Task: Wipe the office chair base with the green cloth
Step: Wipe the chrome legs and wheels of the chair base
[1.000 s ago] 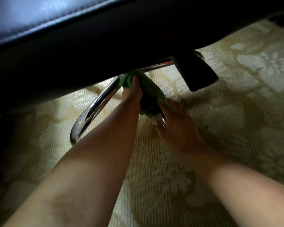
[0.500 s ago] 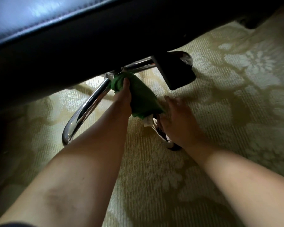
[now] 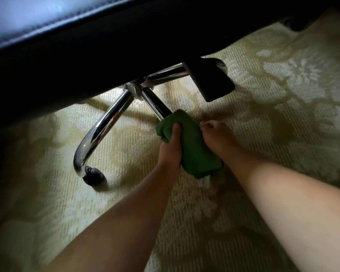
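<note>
Landmark = chrome hub [image 3: 135, 89] of the office chair base, under the black seat [image 3: 86, 46]

- green cloth [image 3: 188, 146]: below-right of the hub, wrapped around the outer stretch of the chrome leg [image 3: 155, 103] that runs from the hub toward the camera. Only the inner part of that leg, next to the hub, shows bare. The outer end and its caster are hidden under the cloth
- left hand [image 3: 171, 148]: clamped on the cloth from its hub-facing side, thumb laid across the top and fingers curled under. So the cloth sits in the palm, between hand and leg, and sticks out past the hand at both ends
- right hand [image 3: 218, 138]: on the cloth's far side from the hub, touching its edge, fingers curled in. Can't tell if it actually grasps the cloth or the leg underneath, the contact is hidden
- both forearms come in from the bottom of the frame and meet at the cloth
- white tag [image 3: 204, 181]: pokes out of the cloth's end furthest from the hub
- second leg [image 3: 104, 128]: goes down-left from the hub, bare chrome, and ends in a black caster [image 3: 93, 176] on the carpet [image 3: 283, 95]
- third leg [image 3: 169, 74]: goes right from the hub, partly behind a black lever paddle [image 3: 214, 81] hanging from the seat
- the carpet is pale with a floral pattern, and it lies in shadow near the hub
</note>
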{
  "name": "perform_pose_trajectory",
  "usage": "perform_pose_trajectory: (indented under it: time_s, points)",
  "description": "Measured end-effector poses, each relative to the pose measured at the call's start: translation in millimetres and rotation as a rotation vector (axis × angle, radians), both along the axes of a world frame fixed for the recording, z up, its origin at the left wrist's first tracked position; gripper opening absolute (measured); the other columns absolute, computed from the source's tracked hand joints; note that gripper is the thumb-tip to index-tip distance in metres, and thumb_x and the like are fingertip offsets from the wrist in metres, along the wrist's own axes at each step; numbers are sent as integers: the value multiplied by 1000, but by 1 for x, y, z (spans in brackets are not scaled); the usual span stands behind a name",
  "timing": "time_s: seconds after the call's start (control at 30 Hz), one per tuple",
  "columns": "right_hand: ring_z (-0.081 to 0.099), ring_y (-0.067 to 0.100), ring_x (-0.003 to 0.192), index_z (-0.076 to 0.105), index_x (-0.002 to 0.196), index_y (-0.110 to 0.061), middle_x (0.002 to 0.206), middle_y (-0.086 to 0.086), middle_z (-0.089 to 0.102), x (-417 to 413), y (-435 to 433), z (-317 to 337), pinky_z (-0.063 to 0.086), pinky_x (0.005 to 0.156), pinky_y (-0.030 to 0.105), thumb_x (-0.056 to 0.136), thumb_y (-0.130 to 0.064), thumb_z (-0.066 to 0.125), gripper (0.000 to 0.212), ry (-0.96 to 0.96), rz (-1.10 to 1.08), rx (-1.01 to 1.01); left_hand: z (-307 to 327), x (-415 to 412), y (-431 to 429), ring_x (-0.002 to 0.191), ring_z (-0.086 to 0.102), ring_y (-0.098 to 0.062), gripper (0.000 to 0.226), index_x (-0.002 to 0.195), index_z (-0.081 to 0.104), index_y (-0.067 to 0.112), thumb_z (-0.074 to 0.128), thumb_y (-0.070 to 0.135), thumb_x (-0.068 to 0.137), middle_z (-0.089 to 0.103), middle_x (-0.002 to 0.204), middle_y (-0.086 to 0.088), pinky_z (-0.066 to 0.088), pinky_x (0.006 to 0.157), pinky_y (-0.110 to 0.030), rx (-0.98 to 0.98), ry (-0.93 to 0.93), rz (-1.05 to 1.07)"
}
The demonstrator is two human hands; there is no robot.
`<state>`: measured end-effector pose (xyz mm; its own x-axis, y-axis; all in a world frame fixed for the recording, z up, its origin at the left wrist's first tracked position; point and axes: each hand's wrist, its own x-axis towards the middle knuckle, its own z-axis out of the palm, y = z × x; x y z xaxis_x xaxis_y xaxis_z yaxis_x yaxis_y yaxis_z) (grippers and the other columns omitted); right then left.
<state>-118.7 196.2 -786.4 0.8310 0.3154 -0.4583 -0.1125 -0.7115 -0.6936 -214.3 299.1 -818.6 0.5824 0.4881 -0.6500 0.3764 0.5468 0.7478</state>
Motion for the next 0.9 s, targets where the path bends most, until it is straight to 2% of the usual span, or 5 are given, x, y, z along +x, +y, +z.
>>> perform_pose_trajectory:
  time_s: [0.17, 0.43, 0.57, 0.67, 0.9]
  points:
    - [66, 28, 96, 70, 100, -22, 100, 8, 69, 1, 1, -7, 51, 96, 43, 106, -55, 35, 48, 107, 57, -24, -10, -25, -16, 110, 77, -23, 54, 121, 72, 23, 72, 60, 82, 81, 115, -4, 60, 101, -46, -27, -66, -156]
    - [52, 36, 132, 59, 140, -11, 144, 20, 54, 0, 6, -10, 37, 115, 48, 105, -61, 23, 71, 155, 96, -130, -19, -38, -36, 111, 74, -10, 30, 131, 64, 29, 68, 26, 102, 77, 121, 6, 61, 83, -22, 33, -159, -268]
    - [51, 36, 134, 57, 142, -11, 147, 19, 53, 0, 10, -13, 36, 116, 48, 105, -61, 21, 72, 151, 98, -108, -20, -35, -26, 117, 74, -18, 45, 133, 68, 24, 74, 41, 92, 76, 128, -2, 60, 99, -39, -23, -137, -240]
    - [58, 33, 121, 61, 136, -15, 136, 16, 60, 2, 9, -14, 42, 102, 40, 105, -61, 23, 67, 140, 101, -71, -18, -31, -18, 117, 74, -23, 52, 129, 70, 19, 79, 46, 86, 77, 126, -6, 56, 106, -48, -67, -119, -180]
    - [63, 26, 105, 59, 134, -24, 120, 8, 63, -1, 16, -9, 49, 90, 38, 101, -69, 31, 63, 139, 68, 34, -3, -13, 6, 115, 75, -27, 41, 129, 69, 16, 67, 42, 98, 78, 124, -10, 57, 104, -50, -221, -149, -73]
